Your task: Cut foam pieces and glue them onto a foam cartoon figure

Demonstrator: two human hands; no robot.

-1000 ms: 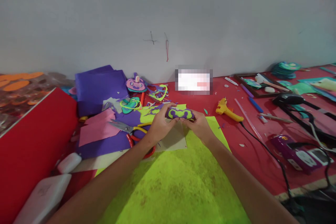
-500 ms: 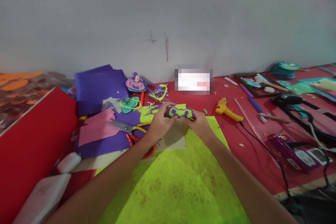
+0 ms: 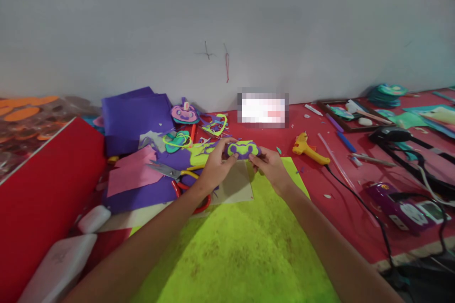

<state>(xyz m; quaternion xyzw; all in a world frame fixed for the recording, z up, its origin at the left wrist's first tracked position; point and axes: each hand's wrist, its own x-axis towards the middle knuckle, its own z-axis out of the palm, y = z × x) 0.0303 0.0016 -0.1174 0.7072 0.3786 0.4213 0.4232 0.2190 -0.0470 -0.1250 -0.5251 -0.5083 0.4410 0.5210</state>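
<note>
Between my two hands is a small purple and yellow-green foam cutout (image 3: 243, 149), shaped like a face or mask. My left hand (image 3: 217, 164) pinches its left end, thumb on the front. The right end is gripped by my right hand (image 3: 270, 165), its thumb also on the front face. Under the hands lie a beige sheet (image 3: 234, 187) and a large yellow-green sheet (image 3: 241, 246). Scissors (image 3: 174, 173) with yellow handles rest left of my left hand, and red handles (image 3: 203, 204) show partly behind my left forearm.
A yellow glue gun (image 3: 309, 149) with a black cord lies to the right, near a purple device (image 3: 401, 206). Pink foam pieces (image 3: 133, 173) and purple sheets (image 3: 137, 120) are at left, beside a slanted red board (image 3: 53, 199). A grey partition (image 3: 302, 33) stands behind.
The foam cutout has tilted so its front faces me more. My right fingers have shifted slightly on its right end; my left hand is nearly still.
</note>
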